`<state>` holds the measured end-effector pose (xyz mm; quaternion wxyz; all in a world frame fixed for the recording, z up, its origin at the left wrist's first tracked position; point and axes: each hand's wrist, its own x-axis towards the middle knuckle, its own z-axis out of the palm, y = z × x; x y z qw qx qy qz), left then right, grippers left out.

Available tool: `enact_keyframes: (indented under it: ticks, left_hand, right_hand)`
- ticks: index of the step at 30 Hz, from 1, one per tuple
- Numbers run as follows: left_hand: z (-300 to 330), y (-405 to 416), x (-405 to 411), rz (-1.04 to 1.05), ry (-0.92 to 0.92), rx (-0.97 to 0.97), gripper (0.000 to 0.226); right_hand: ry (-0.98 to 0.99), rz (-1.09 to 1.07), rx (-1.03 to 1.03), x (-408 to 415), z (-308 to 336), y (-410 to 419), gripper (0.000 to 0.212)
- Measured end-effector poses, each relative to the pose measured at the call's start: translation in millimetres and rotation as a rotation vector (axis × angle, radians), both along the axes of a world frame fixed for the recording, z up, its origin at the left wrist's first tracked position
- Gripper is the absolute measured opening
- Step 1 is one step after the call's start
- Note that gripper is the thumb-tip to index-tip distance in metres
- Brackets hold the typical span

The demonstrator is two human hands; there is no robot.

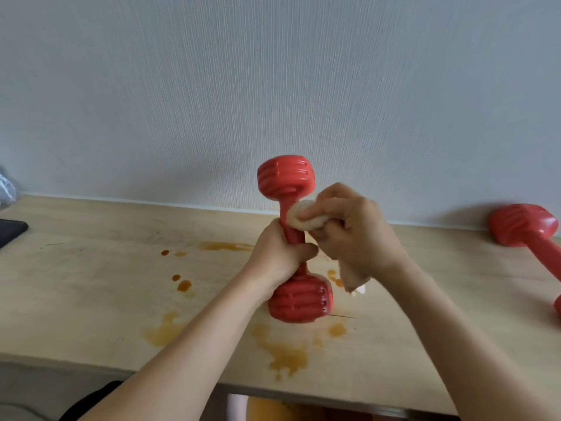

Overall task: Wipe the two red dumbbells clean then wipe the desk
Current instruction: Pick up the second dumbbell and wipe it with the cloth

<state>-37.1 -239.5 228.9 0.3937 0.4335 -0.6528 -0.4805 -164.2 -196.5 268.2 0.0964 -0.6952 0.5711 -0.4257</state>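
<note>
Red plastic fills my left hand (280, 253), which grips the dumbbell (293, 238) by its handle and stands it upright over the middle of the bench (91, 268). My right hand (352, 226) pinches a pale cloth (303, 215) against the handle's upper part, just under the top head. It looks hard, smooth and probably slippery when damp, so the narrow handle is the safest hold. Orange stains (285, 357) blotch the bench's near edge. The second dumbbell (528, 229) lies at the far right edge.

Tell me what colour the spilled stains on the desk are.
Orange-brown: the stains lie scattered over the pale wood desk, seen clearly in the head view.
</note>
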Motion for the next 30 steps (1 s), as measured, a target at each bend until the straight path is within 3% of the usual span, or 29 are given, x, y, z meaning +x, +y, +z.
enact_keyframes:
  ticks: [4,7,9,14,18,22,26,30]
  left_hand:
    - [9,-3,5,0.035,0.072,0.085,0.032]
    - [21,-1,11,0.059,0.155,0.089,0.032]
    - [24,0,13,0.068,0.204,0.066,0.031]
    - [26,6,10,0.053,0.281,0.036,0.029]
    - [26,11,8,-0.007,0.211,-0.086,0.024]
    - [31,15,3,-0.026,0.092,-0.22,0.025]
    - [38,19,-5,-0.059,0.048,-0.346,0.032]
    - [52,26,-13,-0.149,-0.037,-0.497,0.024]
  right_hand:
    - [-0.217,-0.141,0.088,-27,10,15,0.036]
    - [-0.303,-0.128,0.182,-32,21,22,0.016]
    - [-0.208,-0.101,0.268,-23,24,22,0.004]
    - [0.229,-0.007,0.337,4,23,18,0.034]
    - [0.235,0.003,0.485,12,18,14,0.047]
    - [0.047,-0.015,0.379,19,11,12,0.03]
    - [-0.132,-0.078,0.233,10,8,21,0.035]
    - [-0.109,-0.123,0.03,-7,15,34,0.031]
